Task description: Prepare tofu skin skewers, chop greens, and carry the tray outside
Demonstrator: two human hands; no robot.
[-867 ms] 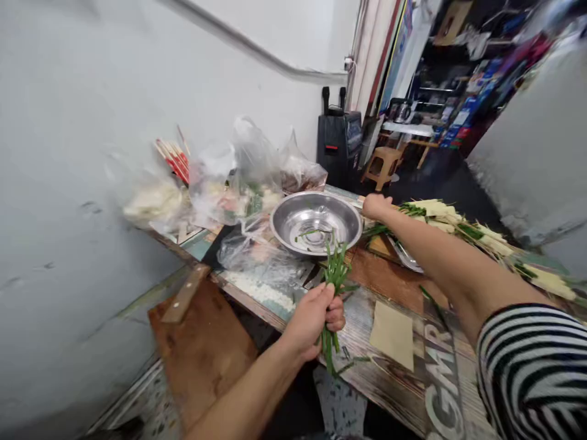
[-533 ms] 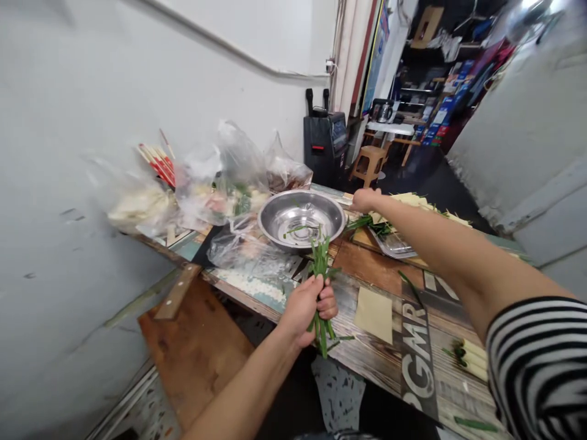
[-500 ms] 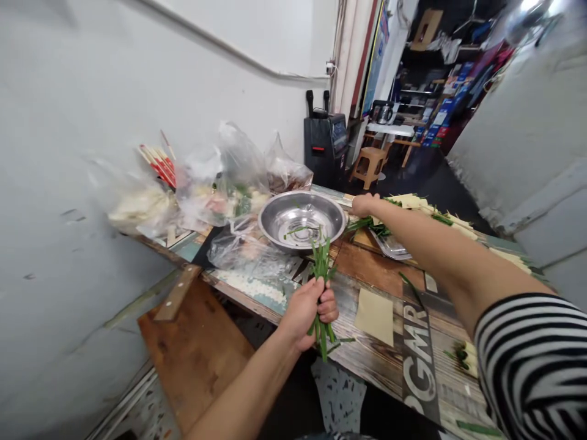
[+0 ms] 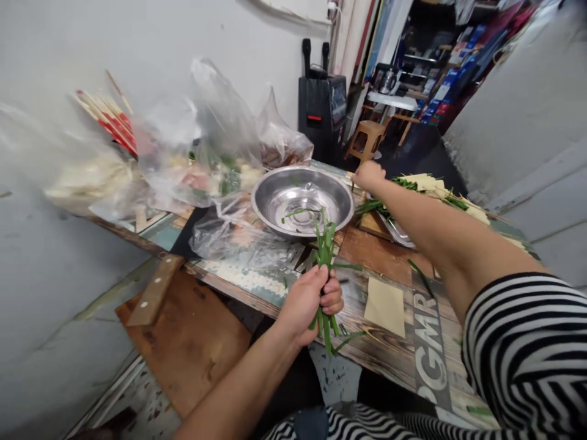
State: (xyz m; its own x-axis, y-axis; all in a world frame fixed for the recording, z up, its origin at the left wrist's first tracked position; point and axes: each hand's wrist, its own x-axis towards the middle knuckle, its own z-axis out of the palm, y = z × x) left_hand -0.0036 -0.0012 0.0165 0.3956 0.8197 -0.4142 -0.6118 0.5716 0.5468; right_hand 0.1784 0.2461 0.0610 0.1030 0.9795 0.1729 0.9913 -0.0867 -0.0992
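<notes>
My left hand (image 4: 314, 302) is closed around a bunch of green chives (image 4: 326, 244), held upright just in front of the steel basin (image 4: 261, 211). A few bits of green lie inside the basin. My right arm reaches forward past the basin's right side. There my right hand (image 4: 369, 176) has its fingers curled in; what they grip, if anything, is hidden. Just below that hand, more chives (image 4: 378, 208) lie over a metal tray (image 4: 400, 233) and a wooden board (image 4: 372, 225). A pale yellow square sheet (image 4: 385, 307) lies flat on the table to the right of my left hand.
Plastic bags of food (image 4: 220, 159) crowd the table's left side by the wall, with red-and-white wrapped sticks (image 4: 112, 125) behind. Pale yellow pieces with greens (image 4: 426, 183) are piled at the right. A black speaker (image 4: 321, 110) stands beyond the table.
The view has tilted down and moved closer to the table. My left hand still holds the chives, and some stalks now stick out sideways. My right hand remains at the far side beside the basin.
</notes>
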